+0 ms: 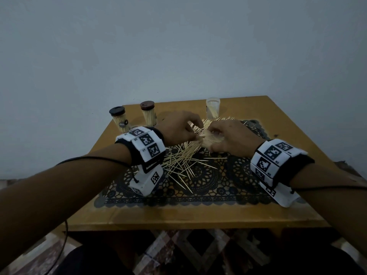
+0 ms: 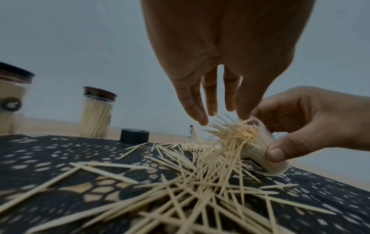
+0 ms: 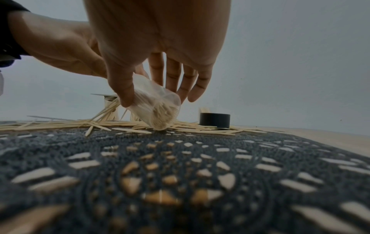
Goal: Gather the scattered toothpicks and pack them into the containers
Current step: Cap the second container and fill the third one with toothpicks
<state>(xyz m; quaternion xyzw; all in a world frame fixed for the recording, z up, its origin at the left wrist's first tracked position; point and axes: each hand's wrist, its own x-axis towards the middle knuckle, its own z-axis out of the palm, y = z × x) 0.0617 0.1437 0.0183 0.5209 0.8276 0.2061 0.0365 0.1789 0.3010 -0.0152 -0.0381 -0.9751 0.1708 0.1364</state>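
- Right hand (image 1: 231, 138) grips a clear plastic container (image 2: 260, 147), thumb on the near side and fingers round the far side. The container is tilted far over, its base touching the black lace mat (image 1: 198, 185) and its open mouth turned toward the left hand.
- The container is packed with toothpicks; a spray of tips sticks out of its mouth (image 2: 230, 131).
- Left hand (image 1: 179, 128) hovers at that mouth, fingers (image 2: 195, 109) pointing down and slightly spread. Fingertips touch the protruding tips. Whether any toothpick is pinched between them cannot be told.
- Loose toothpicks (image 1: 178, 163) lie criss-crossed in a scattered heap on the mat, directly below and in front of both hands, spreading toward the near edge.
- Two capped containers stand upright at the far left of the table (image 1: 178, 215), both full of toothpicks: one with a black lid (image 1: 119, 121), one with a brown lid (image 1: 148, 114), side by side but apart.
- A third clear container (image 1: 212, 107) stands uncapped at the far edge, behind the hands, with toothpicks inside.
- A loose black cap (image 2: 134, 136) sits on the mat beyond the heap, with toothpicks lying against it.
- Both wrists carry white bands with black square markers (image 1: 148, 144).
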